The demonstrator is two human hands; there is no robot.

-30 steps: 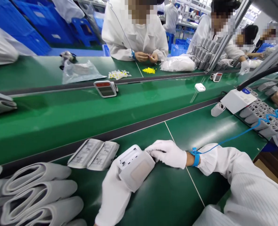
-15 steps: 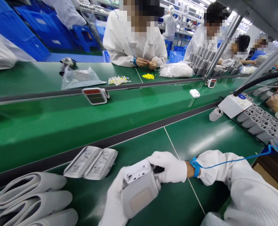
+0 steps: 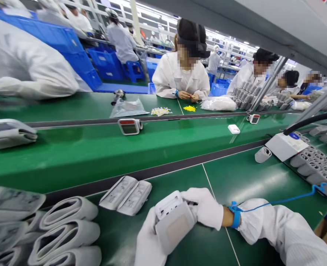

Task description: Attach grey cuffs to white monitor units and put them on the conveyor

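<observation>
Grey, curved cuff [image 3: 177, 229] with white unit [image 3: 168, 204] — left fingers [image 3: 151, 220] and right fingers [image 3: 190, 194] grip it.

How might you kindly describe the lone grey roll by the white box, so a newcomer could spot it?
On the near green worktop, beyond the right hand, find the white box with a blue oval on top. The short grey roll sits just left of it. Unlike the grey rolls packed in rows right of the box, it is by itself.
</observation>
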